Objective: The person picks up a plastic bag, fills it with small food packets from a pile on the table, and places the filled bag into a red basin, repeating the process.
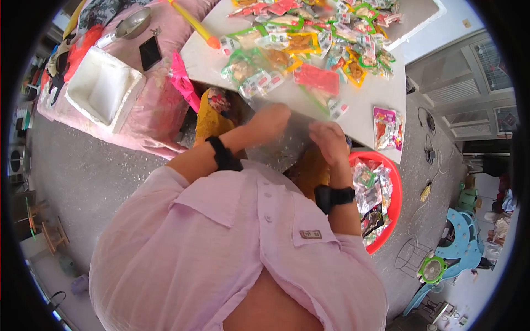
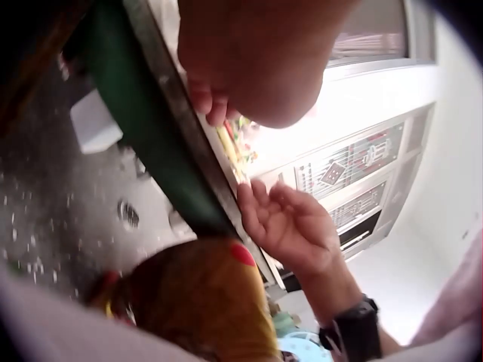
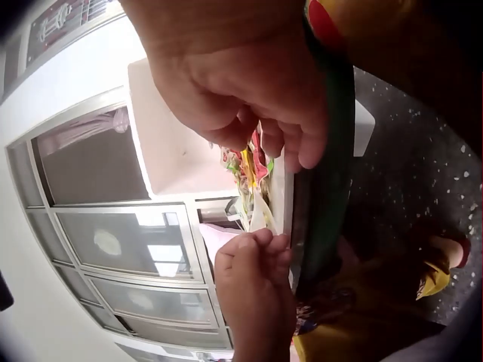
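Both hands [image 1: 270, 118] [image 1: 329, 140] hold a clear bag [image 1: 282, 150] at the edge of the table [image 1: 361, 105].
Left hand and right hand pinch it with curled fingers. The bag looks empty, many snack packets [image 1: 309, 44] lie on the table and some in the red basin [image 1: 396, 198], so most work seems left.

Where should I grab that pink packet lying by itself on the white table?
The pink packet lies flat, apart from the pile, close to the rim of the table. Probably pinch the edge nearest that rim, coming from the side of the right hand, where fingers could slip under.
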### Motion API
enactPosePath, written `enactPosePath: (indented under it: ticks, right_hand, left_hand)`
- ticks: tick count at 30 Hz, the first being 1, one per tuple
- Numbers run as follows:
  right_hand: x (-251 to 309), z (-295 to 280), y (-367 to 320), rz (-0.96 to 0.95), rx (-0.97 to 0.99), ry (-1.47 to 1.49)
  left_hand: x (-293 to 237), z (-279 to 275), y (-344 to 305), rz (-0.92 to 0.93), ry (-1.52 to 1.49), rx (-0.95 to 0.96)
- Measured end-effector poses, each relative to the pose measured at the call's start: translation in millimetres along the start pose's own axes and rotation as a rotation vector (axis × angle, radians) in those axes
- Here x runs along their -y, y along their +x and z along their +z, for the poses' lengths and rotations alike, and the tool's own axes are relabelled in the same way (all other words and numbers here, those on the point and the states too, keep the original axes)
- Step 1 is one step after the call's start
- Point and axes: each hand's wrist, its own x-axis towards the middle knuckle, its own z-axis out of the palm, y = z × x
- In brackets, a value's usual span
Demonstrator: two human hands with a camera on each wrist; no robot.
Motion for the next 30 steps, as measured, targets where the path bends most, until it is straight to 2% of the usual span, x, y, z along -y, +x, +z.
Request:
enactPosePath:
  ticks: [2,5,11,17,20,22,24,30]
  right_hand:
    - [-15.1,-7.9,-12.0,-0.006,-0.117,-0.084]
    - [-16.2,-8.8,-24.3,0.067,-0.153,-0.200]
    - [-17.9,-30.4,-16.8,0.101,-0.183,-0.370]
    - [-10.8,-45.3,-11.8,0.063,-0.221,-0.345]
    - [-9.5,-49.5,-13.7,0.075,-0.281,-0.334]
    - [-6.8,-52.1,-12.9,0.065,-0.249,-0.315]
    - [-9.0,-56.8,-17.0,0.067,-0.246,-0.317]
    - [-6.0,-69.0,-28.0,0.049,-0.215,-0.264]
  left_hand:
    - [4.5,13.1,-3.9,-0.089,-0.105,-0.144]
    - [9.9,3.5,-34.1,-0.236,-0.130,-0.082]
    - [9.1,-20.8,-41.5,-0.192,-0.027,-0.090]
    - [7.3,-39.0,-8.4,-0.059,-0.019,-0.179]
    - [17.8,-46.7,5.1,-0.037,0.013,-0.203]
    - [20.7,-48.3,7.8,-0.039,0.022,-0.214]
    - [17.2,-49.6,3.8,-0.091,0.029,-0.145]
    - [23.5,-38.1,-31.1,-0.080,0.037,-0.169]
